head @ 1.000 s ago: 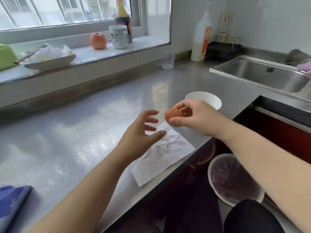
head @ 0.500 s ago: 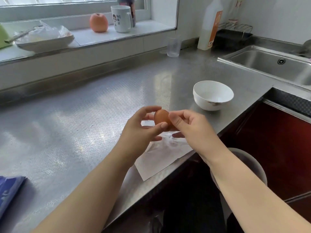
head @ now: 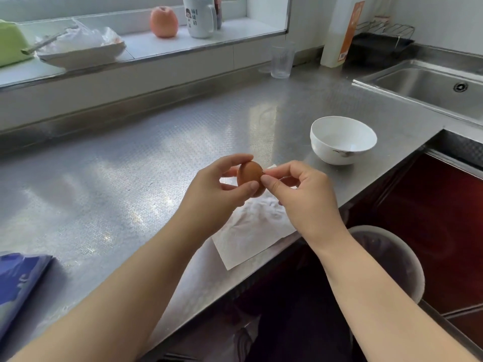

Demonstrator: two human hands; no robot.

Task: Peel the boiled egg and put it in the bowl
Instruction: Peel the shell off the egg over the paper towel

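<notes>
A brown boiled egg (head: 249,175), its shell whole as far as I can see, is held upright above the steel counter. My left hand (head: 217,190) grips it between thumb and fingers from the left. My right hand (head: 303,194) pinches at the egg's right side with thumb and forefinger. Below the hands lies a white paper towel (head: 252,231) at the counter's front edge. The white bowl (head: 342,139) stands empty on the counter, to the right of and beyond the egg.
A sink (head: 428,84) lies at the far right, with a bottle (head: 342,30) and a clear glass (head: 282,61) behind. The windowsill holds an apple (head: 164,21), a mug (head: 200,17) and a plate (head: 81,52). A lined bin (head: 389,257) stands below the counter edge. A blue packet (head: 18,280) lies left.
My right hand brought the egg leftward from over the bowl. My left hand closed on it and now holds it, while my right fingers shifted to pinch its right side.
</notes>
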